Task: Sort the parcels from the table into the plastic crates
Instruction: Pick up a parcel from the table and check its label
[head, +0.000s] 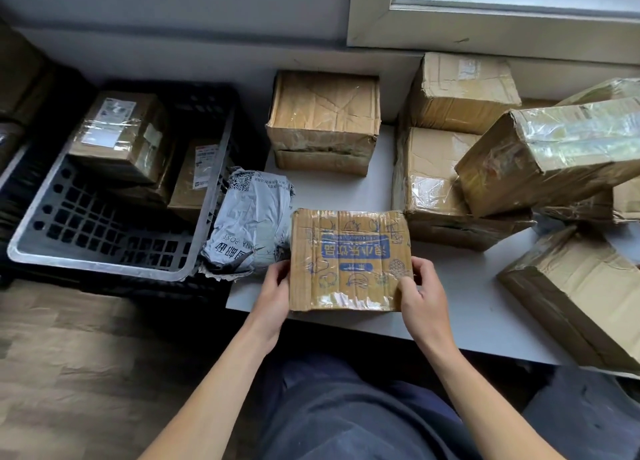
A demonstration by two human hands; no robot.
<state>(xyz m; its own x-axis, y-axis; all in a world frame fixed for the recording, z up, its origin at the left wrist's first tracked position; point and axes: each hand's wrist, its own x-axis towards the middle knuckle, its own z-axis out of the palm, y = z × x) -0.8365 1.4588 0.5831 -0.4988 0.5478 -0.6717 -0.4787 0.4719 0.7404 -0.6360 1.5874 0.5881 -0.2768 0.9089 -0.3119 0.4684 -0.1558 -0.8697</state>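
A flat cardboard parcel with blue printing (348, 258) lies at the front edge of the white table (460, 303). My left hand (273, 293) grips its left side and my right hand (420, 293) grips its right near corner, thumb on top. A grey plastic mail bag (251, 224) lies against the parcel's left side at the table's left edge. To the left, on the floor, stands a dark plastic crate (104, 238) with a light rim, holding two taped cardboard boxes (119, 135) at its far end.
Several more taped cardboard parcels crowd the table: one at the back middle (323, 122), a stack at the right (554, 154), one at the front right (585, 297). More boxes sit at the far left (17, 75). A windowsill runs behind.
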